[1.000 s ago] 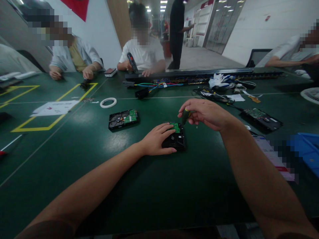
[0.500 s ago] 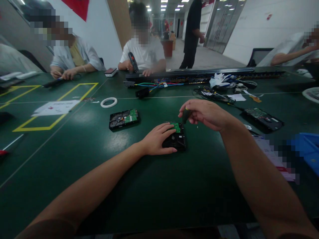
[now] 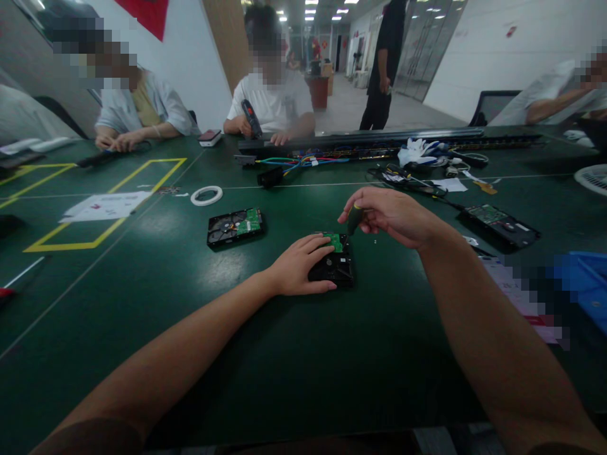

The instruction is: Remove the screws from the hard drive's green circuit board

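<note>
A black hard drive [image 3: 337, 270] with a green circuit board lies flat on the table in front of me. My left hand [image 3: 303, 265] steadies it against the table, its fingers across the top and its thumb along the near edge. Above the drive's far right corner, my right hand [image 3: 384, 215] grips a small screwdriver [image 3: 353, 221] with a dark green and yellow handle. The screwdriver tilts, its shaft pointing down to the edge of the board; whether the tip sits in a screw I cannot tell. Tiny bright bits [image 3: 375, 241] lie just right of it.
Another hard drive [image 3: 234, 227] lies to the left, below a white tape ring [image 3: 207, 195]. A third drive [image 3: 500, 226] lies right, near a blue bin [image 3: 588, 284]. Cables, gloves [image 3: 422, 151] and long black rails [image 3: 360, 139] line the back. Co-workers sit opposite; one holds a power screwdriver [image 3: 251, 119].
The screwdriver has turned slightly in my right hand, so that its shaft now shows against the drive. My left hand stays put. A standing person in the background has moved right.
</note>
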Motion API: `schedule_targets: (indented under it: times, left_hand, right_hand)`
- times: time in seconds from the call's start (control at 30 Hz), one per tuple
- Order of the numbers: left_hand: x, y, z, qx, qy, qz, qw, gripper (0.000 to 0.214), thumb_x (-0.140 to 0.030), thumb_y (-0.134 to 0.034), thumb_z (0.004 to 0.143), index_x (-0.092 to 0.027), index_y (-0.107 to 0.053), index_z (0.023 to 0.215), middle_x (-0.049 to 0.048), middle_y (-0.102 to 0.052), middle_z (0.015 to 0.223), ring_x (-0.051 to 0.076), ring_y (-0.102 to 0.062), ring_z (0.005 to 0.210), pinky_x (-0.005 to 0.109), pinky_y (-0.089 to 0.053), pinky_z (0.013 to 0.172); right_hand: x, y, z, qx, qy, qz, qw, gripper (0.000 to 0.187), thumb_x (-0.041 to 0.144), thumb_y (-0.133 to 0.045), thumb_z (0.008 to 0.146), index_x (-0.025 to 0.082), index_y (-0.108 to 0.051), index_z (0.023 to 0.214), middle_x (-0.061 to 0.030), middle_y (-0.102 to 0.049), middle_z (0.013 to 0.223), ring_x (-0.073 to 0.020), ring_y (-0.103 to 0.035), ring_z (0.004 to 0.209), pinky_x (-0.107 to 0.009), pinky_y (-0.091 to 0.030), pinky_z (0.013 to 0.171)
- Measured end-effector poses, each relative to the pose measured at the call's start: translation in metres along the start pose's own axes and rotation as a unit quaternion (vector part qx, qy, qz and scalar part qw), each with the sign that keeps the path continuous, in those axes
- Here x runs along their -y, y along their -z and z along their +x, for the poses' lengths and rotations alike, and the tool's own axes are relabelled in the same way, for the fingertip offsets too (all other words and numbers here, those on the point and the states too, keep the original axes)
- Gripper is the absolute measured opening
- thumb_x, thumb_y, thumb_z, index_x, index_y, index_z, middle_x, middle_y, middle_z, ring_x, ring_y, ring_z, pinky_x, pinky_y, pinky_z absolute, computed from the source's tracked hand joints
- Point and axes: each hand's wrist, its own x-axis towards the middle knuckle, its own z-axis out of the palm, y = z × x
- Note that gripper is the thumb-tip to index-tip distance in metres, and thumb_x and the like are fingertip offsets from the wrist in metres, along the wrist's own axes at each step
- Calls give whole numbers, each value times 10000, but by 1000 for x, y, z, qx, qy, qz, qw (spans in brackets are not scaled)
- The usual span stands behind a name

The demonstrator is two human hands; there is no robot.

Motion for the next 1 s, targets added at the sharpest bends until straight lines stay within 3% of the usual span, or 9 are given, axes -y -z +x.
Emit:
schedule_targets:
  times: [0.33,0.63,0.77,1.0]
  left_hand:
    - [0,0,0,-2,4,-8,1000,880,-762,-741,974,-217,-551,1638,196,-516,1717,439,-432,1641,686,-375,1344]
    - [2,0,-2,-2,2,-6,1000,879,-759,-742,975,-222,-544,1642,189,-518,1719,436,-429,1644,678,-365,1352]
    - [0,0,-1,-4,0,-4,1000,886,-754,-750,971,-187,-560,1624,212,-526,1707,438,-436,1638,654,-369,1356]
    - [0,1,0,2,5,-3,1000,879,-769,-738,972,-224,-553,1636,192,-517,1720,432,-433,1644,677,-365,1354]
  right_hand:
    - [-2,-1,1,10,42,-48,998,194,254,-605,908,243,-791,854,-64,-859,1021,-162,-553,655,-313,-431,563]
    - [0,-7,2,-9,-17,29,999,131,234,-615,992,210,-743,983,-58,-760,937,-123,-579,595,-257,-425,486]
    - [1,-7,-1,-3,-28,47,998,122,263,-621,1035,218,-709,963,-25,-695,853,-131,-619,600,-260,-511,537]
    - [1,1,-1,-12,-13,10,1000,114,315,-683,1007,244,-745,942,-75,-816,1006,-166,-619,681,-292,-470,543]
